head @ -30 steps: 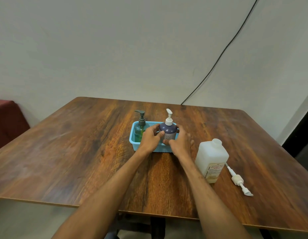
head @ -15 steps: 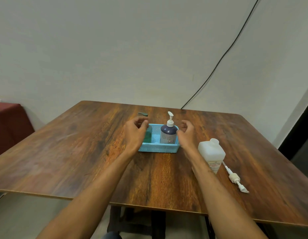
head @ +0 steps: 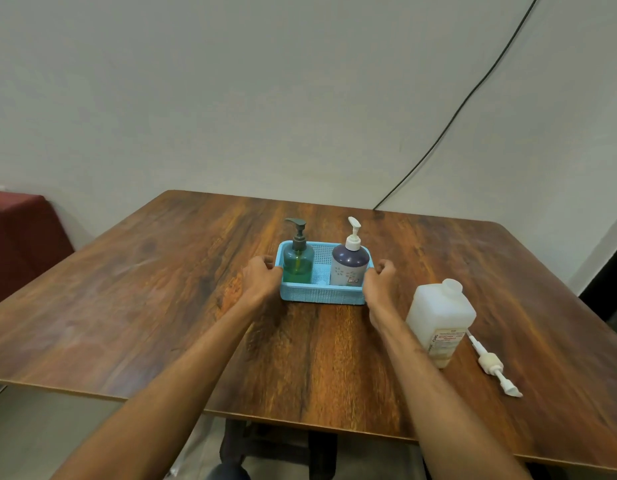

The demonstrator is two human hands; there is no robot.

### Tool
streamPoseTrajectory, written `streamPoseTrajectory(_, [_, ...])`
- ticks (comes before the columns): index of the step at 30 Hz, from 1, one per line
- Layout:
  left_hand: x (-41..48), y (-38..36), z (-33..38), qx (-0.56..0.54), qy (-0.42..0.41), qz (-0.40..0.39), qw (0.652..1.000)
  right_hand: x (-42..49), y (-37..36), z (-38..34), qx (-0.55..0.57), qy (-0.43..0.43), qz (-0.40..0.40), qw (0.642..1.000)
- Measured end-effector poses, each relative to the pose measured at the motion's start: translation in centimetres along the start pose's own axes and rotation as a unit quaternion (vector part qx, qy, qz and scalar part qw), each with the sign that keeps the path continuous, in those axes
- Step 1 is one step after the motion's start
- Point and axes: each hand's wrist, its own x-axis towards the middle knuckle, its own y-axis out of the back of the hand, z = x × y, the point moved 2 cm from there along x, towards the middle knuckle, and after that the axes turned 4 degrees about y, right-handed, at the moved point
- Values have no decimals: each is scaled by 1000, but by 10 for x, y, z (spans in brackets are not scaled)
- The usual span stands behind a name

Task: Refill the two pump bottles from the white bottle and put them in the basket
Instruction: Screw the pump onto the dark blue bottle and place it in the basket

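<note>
A light blue basket (head: 321,295) stands on the wooden table (head: 161,289). Inside it, upright, are a green pump bottle (head: 297,265) with a dark pump on the left and a purple pump bottle (head: 349,269) with a white pump on the right. My left hand (head: 261,279) grips the basket's left end with curled fingers. At the basket's right end, my right hand (head: 379,282) is curled against the rim. The white bottle (head: 438,318) stands uncapped to the right of my right forearm.
A loose white pump head (head: 491,363) with its tube lies on the table right of the white bottle. A black cable (head: 449,123) runs down the wall behind the table. A dark red seat (head: 19,237) stands at the far left.
My hands left the purple bottle, spread apart and closed on the two ends of the basket. The view has shifted back a little.
</note>
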Motion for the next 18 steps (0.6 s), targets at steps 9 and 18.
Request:
streamPoseTrajectory(9, [18,-12,-4,12,-16,5,1000,12,-10,5,-7,-11,67,998])
streamPoseTrajectory(18, [53,-27,7,37,-19,9,999,40,-23,0,22,-13,80,996])
